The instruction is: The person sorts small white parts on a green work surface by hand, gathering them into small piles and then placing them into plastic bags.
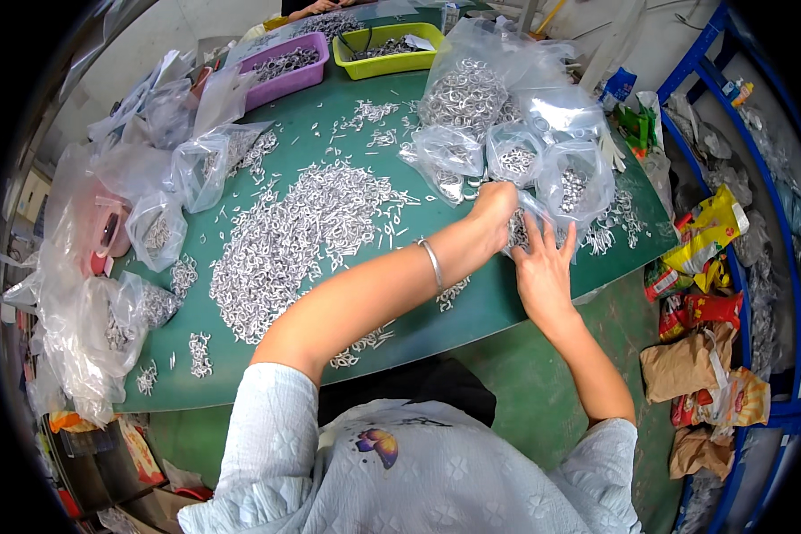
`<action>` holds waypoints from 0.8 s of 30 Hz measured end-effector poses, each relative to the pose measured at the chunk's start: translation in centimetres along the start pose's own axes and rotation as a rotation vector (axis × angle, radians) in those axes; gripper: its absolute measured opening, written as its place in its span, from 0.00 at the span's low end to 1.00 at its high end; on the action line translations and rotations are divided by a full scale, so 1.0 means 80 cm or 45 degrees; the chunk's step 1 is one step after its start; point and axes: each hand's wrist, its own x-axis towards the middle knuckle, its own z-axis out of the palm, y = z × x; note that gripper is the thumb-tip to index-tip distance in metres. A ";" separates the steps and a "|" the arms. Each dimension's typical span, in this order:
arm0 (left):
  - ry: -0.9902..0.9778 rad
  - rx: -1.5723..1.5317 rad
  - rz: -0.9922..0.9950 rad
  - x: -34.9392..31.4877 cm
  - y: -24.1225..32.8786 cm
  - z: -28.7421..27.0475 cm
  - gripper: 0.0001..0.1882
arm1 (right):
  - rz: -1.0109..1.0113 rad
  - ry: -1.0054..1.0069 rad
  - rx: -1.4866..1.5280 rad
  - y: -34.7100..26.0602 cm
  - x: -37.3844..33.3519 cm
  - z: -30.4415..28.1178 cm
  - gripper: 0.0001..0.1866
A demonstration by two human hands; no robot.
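- We see two bare hands close together over the right part of a green counter (485,311). The left hand (497,212) is bent down at the wrist with its fingers curled under; we cannot tell how far its grip is closed or what it holds.
- The right hand (543,271) lies palm down, its fingers spread wide and pointing away from us. Its grip is open, the fingertips resting, as far as we can judge, on a small clear bag (534,205).
- That bag sits between the hands: just right of the left hand, beyond the right palm and under the right fingers. Neither hand is clearly nearer. A narrow patch of metal pieces (517,233) shows in the gap, running roughly away from us; the bag's own long axis we cannot make out.
- Just beyond and to the right, an open bag (587,191) holds more small grey pieces.
- Left of the hands, past the left forearm (365,298), spreads a wide heap of loose pieces (298,236); the forearm hides part of the counter there.
- Hidden from us: the left fingertips and the bag's mouth. At the top edge, another person's hands (322,6) are cut off.
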 end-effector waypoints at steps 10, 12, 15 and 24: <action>-0.200 0.172 0.047 -0.010 0.000 -0.019 0.12 | 0.037 0.065 0.063 0.001 -0.003 -0.004 0.08; -0.159 0.005 0.153 -0.023 -0.006 -0.032 0.14 | 0.033 0.179 0.228 -0.006 -0.010 -0.006 0.11; -0.261 -0.270 0.190 -0.087 -0.012 -0.057 0.17 | -0.001 0.365 0.633 -0.016 -0.034 0.000 0.18; -0.493 -0.265 -0.671 -0.173 -0.187 -0.200 0.18 | -0.041 -0.122 1.343 -0.049 0.015 0.053 0.20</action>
